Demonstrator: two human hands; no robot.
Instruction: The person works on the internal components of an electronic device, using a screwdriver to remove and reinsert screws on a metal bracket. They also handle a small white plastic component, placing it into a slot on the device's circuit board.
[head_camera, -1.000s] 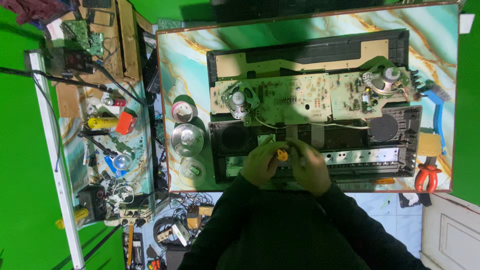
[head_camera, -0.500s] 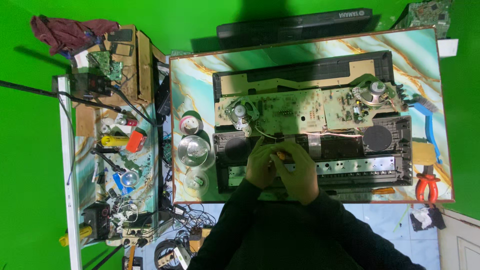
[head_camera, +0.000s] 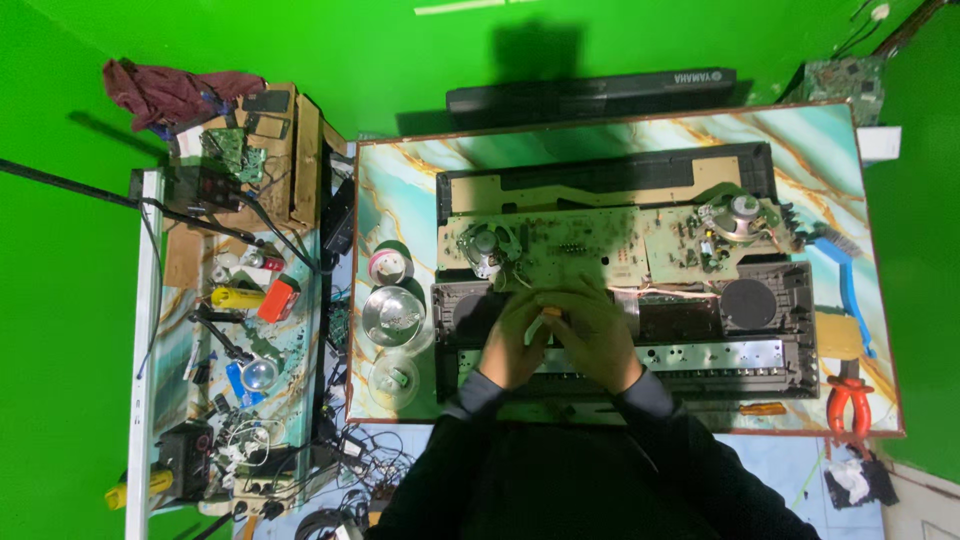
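An opened electronic keyboard case (head_camera: 760, 330) lies on the marbled table (head_camera: 400, 200), with its green circuit board (head_camera: 580, 245) and two small speakers folded back above it. Both hands meet over the middle of the case. My left hand (head_camera: 512, 340) and my right hand (head_camera: 597, 340) close together around a small orange-handled tool (head_camera: 551, 313), probably a screwdriver, whose tip is hidden by the fingers. Dark sleeves cover both forearms.
Two clear bowls (head_camera: 392, 318) and a tape roll (head_camera: 390, 265) sit left of the case. Red pliers (head_camera: 850, 400), an orange screwdriver (head_camera: 762, 408) and a blue strip (head_camera: 845, 290) lie at the right. A cluttered side bench (head_camera: 240, 330) stands left; a second black keyboard (head_camera: 590, 92) lies beyond the table.
The view has shifted, so the table sits further right and lower in frame. The hands stay together over the case's middle, still on the orange tool.
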